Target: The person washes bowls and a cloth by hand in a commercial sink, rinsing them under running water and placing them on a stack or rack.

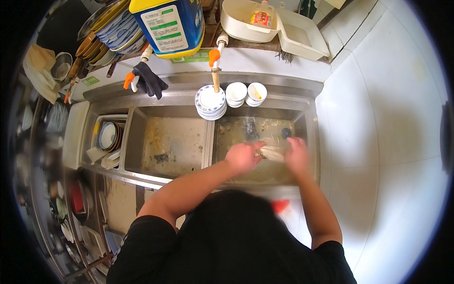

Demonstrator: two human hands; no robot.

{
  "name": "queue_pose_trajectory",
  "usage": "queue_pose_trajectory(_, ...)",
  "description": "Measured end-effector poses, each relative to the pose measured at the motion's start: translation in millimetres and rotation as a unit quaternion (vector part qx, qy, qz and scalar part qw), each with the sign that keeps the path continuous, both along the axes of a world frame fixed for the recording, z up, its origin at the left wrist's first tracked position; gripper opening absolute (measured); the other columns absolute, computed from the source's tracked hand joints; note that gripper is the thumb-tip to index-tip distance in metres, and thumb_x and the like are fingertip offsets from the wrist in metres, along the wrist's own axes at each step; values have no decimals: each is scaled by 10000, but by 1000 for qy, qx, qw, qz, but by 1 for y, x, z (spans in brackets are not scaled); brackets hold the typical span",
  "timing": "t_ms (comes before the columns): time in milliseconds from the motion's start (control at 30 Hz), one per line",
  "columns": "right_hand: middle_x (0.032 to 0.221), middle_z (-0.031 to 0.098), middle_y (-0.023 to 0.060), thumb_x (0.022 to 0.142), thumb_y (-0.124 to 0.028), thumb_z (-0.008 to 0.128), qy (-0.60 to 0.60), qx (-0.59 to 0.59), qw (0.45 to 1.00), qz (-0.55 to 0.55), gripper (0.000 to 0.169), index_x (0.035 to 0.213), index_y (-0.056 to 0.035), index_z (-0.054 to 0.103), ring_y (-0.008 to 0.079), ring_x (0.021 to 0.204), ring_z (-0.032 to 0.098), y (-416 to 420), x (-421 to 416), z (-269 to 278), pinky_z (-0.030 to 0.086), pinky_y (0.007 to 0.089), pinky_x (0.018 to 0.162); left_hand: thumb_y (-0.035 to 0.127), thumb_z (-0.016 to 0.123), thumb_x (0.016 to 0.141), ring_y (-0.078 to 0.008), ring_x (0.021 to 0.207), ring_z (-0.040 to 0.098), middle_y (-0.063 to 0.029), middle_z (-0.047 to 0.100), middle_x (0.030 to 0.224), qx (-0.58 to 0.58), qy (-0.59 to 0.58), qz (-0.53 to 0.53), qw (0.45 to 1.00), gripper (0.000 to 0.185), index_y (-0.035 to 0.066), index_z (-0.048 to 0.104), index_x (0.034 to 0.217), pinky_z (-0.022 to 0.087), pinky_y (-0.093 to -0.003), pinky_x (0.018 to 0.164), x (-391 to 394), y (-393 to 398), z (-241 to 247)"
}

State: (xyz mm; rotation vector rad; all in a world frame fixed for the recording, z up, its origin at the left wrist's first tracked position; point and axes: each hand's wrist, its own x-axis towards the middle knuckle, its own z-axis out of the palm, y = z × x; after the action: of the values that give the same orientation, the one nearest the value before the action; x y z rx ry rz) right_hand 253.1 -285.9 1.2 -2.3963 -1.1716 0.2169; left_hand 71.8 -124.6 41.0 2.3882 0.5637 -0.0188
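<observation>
Between my two hands, over the right basin (241,174) of a stainless steel sink, is a pale, wet-looking cloth (272,153). My left hand (244,155) grips its left end. At the other end, my right hand (298,153) is blurred, with its fingers around the cloth. Cloudy water with food scraps lies in the basin below. A dark scouring pad (252,130) and a round dark drain piece (286,133) are just beyond my hands. On the sink's back ledge stand a stack of blue-patterned plates (210,101) and two stacks of small white bowls (236,93).
Left of my hands is the middle basin (173,142) with scraps, then a bin of dishes (108,136). Dark gloves (150,80) hang over one tap; another orange-handled tap (215,58) points down above the plates. A blue and yellow jug (170,26) stands on the shelf. A tiled wall (358,131) bounds the right.
</observation>
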Motion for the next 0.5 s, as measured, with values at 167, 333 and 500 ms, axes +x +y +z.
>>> queue_pose_trajectory(167, 1246, 559, 174, 688, -63, 670, 15, 114, 974, 196, 482, 1160, -53, 575, 359, 1098, 559, 12, -23, 25, 467, 397, 904, 254, 732, 775, -290, 798, 673, -150, 687, 930, -223, -33, 17, 974, 435, 96, 638, 1169, 523, -357, 754, 9, 11, 11)
queue_pose_trajectory(333, 1089, 644, 135, 723, -62, 620, 200, 44, 978, 47, 367, 1087, -20, 612, 255, 992, 610, 16, -8, 34, 477, 351, 833, 183, 807, 719, -142, 876, 614, -58, 657, 987, -462, -135, 45, 875, 547, 3, 584, 1184, 474, -287, 840, 12, 25, 17)
queue_pose_trajectory(500, 1024, 658, 85, 756, -12, 558, 535, 230, 813, -4, 321, 1072, 12, 611, 136, 931, 586, 16, 17, 42, 457, 273, 809, 151, 814, 695, -170, 986, 594, -117, 604, 1149, -343, -47, 34, 937, 672, 3, 519, 1280, 465, -319, 888, 3, 50, 3)
